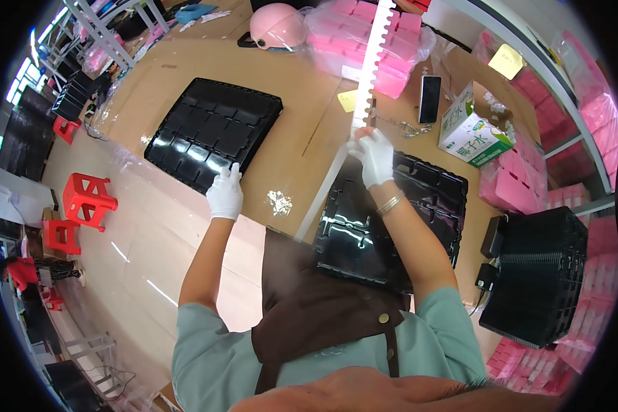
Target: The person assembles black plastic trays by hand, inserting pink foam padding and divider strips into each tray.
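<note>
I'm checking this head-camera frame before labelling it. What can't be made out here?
- Right hand on the white notched strip: the glove hides the grip.
- Right black tray: near side hidden by the forearm and brown apron.
- Left hand at the left black tray: fingertips hidden at the edge, holding or resting unclear.
- Pink boxes: bent and cut off at the right rim.
</note>
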`<move>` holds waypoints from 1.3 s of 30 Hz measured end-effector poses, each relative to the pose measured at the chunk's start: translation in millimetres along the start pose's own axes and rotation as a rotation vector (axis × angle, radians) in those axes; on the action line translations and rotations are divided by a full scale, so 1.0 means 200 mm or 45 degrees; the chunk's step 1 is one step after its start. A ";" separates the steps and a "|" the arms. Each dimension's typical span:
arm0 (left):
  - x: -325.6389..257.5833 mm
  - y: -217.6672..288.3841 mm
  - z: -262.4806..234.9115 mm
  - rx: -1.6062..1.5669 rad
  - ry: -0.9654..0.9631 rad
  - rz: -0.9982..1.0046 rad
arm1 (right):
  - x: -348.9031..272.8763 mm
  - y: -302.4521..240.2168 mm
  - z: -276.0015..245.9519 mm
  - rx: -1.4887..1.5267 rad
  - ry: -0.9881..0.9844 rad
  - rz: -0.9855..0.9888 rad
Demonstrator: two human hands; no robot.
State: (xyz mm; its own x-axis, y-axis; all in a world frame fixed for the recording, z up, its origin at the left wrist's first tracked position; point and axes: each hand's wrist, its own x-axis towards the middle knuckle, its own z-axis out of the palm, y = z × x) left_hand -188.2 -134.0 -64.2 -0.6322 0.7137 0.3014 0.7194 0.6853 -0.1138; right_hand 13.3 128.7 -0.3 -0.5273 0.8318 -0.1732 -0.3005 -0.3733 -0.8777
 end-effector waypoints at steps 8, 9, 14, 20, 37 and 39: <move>0.30 0.41 -0.41 -0.861 0.287 0.220 | -0.14 -0.17 -0.06 0.004 -0.058 -0.090; 0.37 0.54 -0.51 -1.211 0.101 0.180 | -0.15 -0.17 -0.07 0.003 -0.051 -0.086; 0.65 0.97 -0.65 -1.973 -0.624 -0.063 | -0.19 -0.21 -0.09 -0.351 0.037 -0.294; 0.72 0.96 -0.65 -2.342 -0.292 -0.256 | -0.07 -0.34 -0.15 -0.576 0.003 -0.821; 0.60 0.86 -0.66 -2.136 -0.268 -0.234 | 0.25 -0.13 -0.17 -1.925 -0.133 -0.607; 0.60 0.87 -0.63 -2.121 -0.214 -0.195 | 0.29 -0.05 -0.18 -1.450 -0.117 -0.657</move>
State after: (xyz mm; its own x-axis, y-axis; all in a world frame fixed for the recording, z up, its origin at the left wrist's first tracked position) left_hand -102.4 53.0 72.3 -0.6629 0.7414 0.1041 0.0824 -0.0659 0.9944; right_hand 14.9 196.4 -17.8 -0.6200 0.7264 0.2965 0.3443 0.5915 -0.7291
